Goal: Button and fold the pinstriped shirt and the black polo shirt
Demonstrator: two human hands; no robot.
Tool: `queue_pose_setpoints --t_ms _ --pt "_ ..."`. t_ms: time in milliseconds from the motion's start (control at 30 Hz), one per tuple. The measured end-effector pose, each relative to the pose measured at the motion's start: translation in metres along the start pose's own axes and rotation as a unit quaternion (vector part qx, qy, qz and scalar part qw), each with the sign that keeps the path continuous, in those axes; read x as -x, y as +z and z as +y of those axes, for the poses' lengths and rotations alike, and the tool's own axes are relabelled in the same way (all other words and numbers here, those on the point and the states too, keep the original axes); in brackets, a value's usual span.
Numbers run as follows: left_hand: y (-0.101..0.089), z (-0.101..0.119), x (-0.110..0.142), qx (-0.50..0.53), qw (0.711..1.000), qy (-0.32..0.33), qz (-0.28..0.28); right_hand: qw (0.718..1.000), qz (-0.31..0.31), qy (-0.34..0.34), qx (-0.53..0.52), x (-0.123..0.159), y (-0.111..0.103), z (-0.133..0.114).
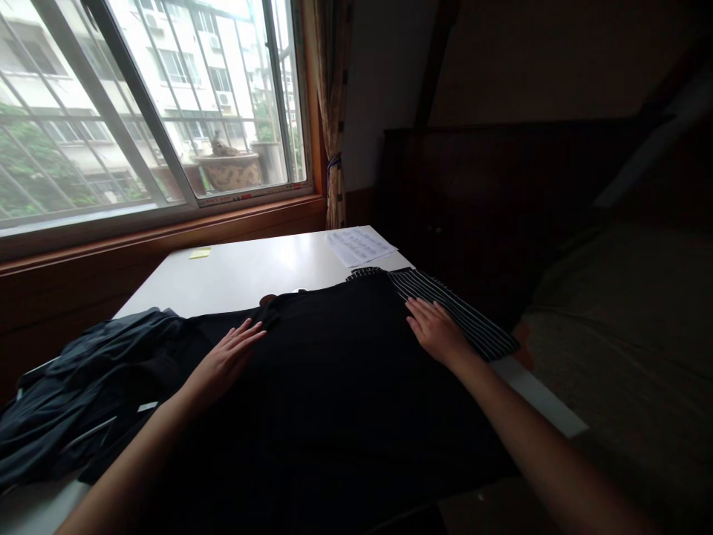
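A large black garment (334, 386) lies spread over the near part of the white table, its kind hard to make out. On its left side rests my left hand (231, 353), open with the fingers stretched out. My right hand (436, 331) lies open and flat near the garment's right edge, its fingers reaching toward a black-and-white striped cloth (462, 316) beside it. Neither hand grips anything. Along the left, a crumpled dark grey heap of clothing (105, 364) touches the black garment.
The white table (245, 260) stands below a barred window (183, 96). Printed sheets (362, 245) lie at its far right corner and a yellow sticky note (200, 253) at the far left. A round brown object (268, 300) shows behind the garment. A curtain (334, 111) hangs beside the window.
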State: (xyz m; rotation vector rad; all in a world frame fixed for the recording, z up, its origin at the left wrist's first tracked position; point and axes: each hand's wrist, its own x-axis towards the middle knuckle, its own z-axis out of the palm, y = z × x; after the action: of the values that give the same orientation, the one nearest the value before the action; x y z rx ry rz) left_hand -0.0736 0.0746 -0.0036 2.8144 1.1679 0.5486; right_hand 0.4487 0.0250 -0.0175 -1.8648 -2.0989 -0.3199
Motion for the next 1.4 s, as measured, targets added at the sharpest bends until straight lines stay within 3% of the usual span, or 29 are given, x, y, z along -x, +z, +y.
queue_pose_setpoints --t_ms 133,267,400,500,633,867,1000,1133,1200,1400 --pt "-0.018 0.032 0.046 -0.034 0.999 -0.001 -0.027 0.999 -0.013 -0.028 -0.033 0.013 -0.021 -0.035" --pt "-0.010 0.060 0.085 -0.097 0.991 0.018 -0.087 0.985 -0.068 -0.122 -0.104 0.037 -0.040 -0.098" --pt "-0.003 0.067 0.115 -0.125 0.988 0.023 -0.084 0.956 -0.126 -0.200 -0.176 0.059 -0.045 -0.159" --pt "-0.009 0.063 0.131 -0.138 0.988 0.017 -0.067 0.937 -0.174 -0.216 -0.211 0.067 -0.038 -0.183" --pt "-0.025 0.052 0.152 -0.159 0.986 0.010 -0.055 0.932 -0.202 -0.205 -0.220 0.074 -0.032 -0.186" --pt "-0.037 0.047 0.174 -0.139 0.990 0.011 0.005 0.943 -0.196 -0.176 -0.202 0.088 -0.037 -0.158" --pt "-0.036 0.075 0.167 -0.112 0.992 0.056 0.020 0.948 -0.187 -0.165 -0.196 0.091 -0.039 -0.152" --pt "-0.041 0.120 0.144 -0.043 0.989 0.137 -0.041 0.949 -0.184 -0.167 -0.192 0.086 -0.040 -0.155" --pt "-0.043 0.136 0.133 -0.021 0.989 0.137 -0.045 0.951 -0.182 -0.168 -0.183 0.082 -0.040 -0.157" --pt "-0.035 0.140 0.134 0.009 0.991 0.119 -0.059 0.949 -0.189 -0.182 -0.174 0.078 -0.037 -0.160"
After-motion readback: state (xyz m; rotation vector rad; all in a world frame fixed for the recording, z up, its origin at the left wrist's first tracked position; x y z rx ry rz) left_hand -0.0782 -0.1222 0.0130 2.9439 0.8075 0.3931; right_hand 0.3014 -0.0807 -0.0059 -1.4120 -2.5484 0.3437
